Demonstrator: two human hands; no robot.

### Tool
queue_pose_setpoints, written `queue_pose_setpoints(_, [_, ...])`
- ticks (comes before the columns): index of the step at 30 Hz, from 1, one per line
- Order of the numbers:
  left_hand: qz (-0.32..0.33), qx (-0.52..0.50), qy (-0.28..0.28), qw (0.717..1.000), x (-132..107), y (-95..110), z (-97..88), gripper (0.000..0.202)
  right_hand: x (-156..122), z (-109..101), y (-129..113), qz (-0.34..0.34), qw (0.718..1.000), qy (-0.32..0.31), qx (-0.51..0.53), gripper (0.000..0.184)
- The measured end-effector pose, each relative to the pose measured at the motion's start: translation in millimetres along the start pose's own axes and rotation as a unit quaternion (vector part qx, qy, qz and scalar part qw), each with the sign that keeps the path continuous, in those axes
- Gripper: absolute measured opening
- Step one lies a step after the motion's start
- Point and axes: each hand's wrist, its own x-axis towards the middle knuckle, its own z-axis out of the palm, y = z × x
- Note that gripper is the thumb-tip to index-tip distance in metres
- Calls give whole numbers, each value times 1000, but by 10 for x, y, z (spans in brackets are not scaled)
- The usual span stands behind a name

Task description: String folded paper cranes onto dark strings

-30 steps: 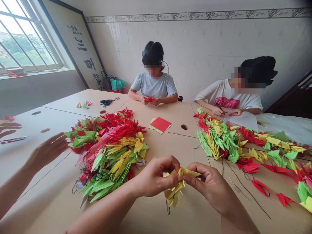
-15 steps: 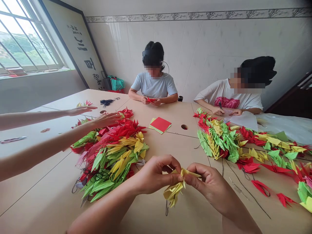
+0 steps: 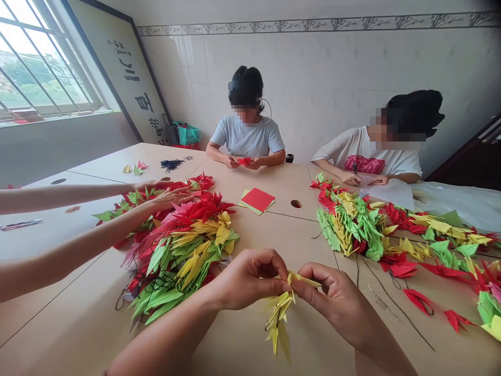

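Tan table [image 3: 285, 180]: a stack of paper squares [image 3: 257, 201], with a heap of origami cranes [image 3: 180, 245] left of it and a second crane heap [image 3: 352, 224] right of it.

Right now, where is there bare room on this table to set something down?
Bare tabletop lies between the left heap of paper cranes and the right heap, and lower left, below a co-worker's arm. The far right is crowded with crane strings.

We are showing our left forearm [image 3: 164, 334] and our right forearm [image 3: 385, 350] bare, rising from the bottom edge of the view. They are narrowing to 2 slim wrists, then widening into our left hand [image 3: 246, 279] and our right hand [image 3: 329, 295], both bare, with slender fingers.
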Motion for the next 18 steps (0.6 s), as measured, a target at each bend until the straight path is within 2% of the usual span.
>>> queue_pose_setpoints(7, [-19,-25,4,999,-11,9,28,35,-27,2,-20,0,1000,5,17,29])
queue_pose_setpoints(14, [-7,-29,17,999,-16,-4,32,35,-11,19,-4,-4,999,36,6,29])
queue_pose_setpoints(18, [-1,-51,17,999,-1,5,38,33,9,1,13,-2,999,24,33,25])
